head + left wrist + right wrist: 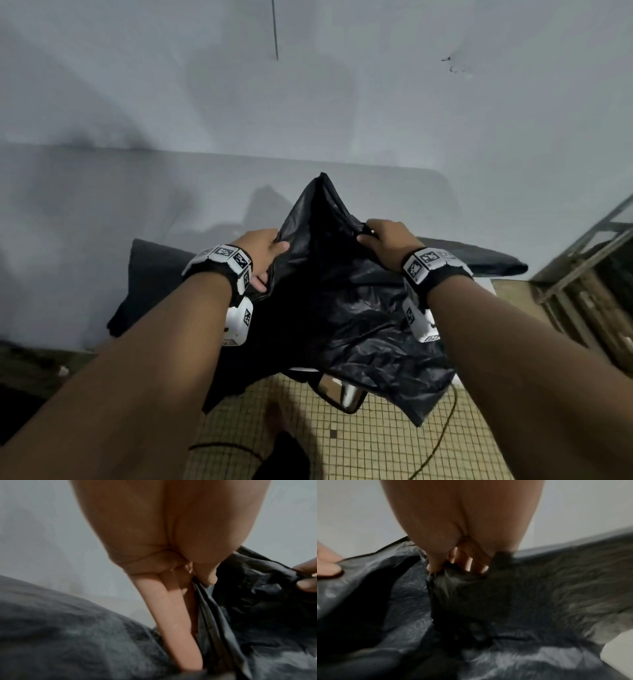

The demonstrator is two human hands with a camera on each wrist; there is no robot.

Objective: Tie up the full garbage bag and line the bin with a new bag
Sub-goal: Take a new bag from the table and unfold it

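I hold a black garbage bag [342, 291] up by its mouth with both hands, above the tiled floor. My left hand [270, 253] pinches the left edge: the thumb [207, 577] presses the plastic [257, 588] against straight fingers [171, 615]. My right hand [373, 236] grips the right edge with curled fingers [467, 563] bunching the plastic [385, 601]. The bag's mouth gapes dark between the hands. Below the hanging bag, a corner of the bin [337, 390] shows; the rest of it is hidden.
A dark grey blanket [150, 274] lies on the white surface behind the bag, against a pale wall. A yellow cable [442, 442] and a black cable [222, 447] run over the tiled floor. A metal frame [582, 274] stands at the right.
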